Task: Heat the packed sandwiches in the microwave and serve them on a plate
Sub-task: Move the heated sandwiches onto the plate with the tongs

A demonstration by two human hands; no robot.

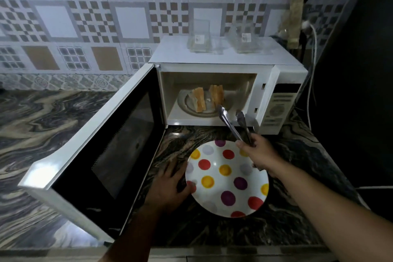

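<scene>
The white microwave (280, 74) stands with its door (110, 144) swung wide open to the left. Inside, two sandwich halves (207, 97) stand upright on the glass turntable (187, 106). My right hand (258, 153) grips metal tongs (232, 122), whose spread tips sit at the cavity's mouth, just right of the sandwiches and holding nothing. A white plate with coloured dots (227, 178) lies on the counter in front of the microwave. My left hand (170, 185) holds the plate's left rim, thumb on top.
Two clear plastic sandwich packs (198, 38) (244, 38) sit on top of the microwave. A white cable (312, 53) runs down the wall at the right. The marbled counter (53, 123) stretches left; the open door blocks the space left of the plate.
</scene>
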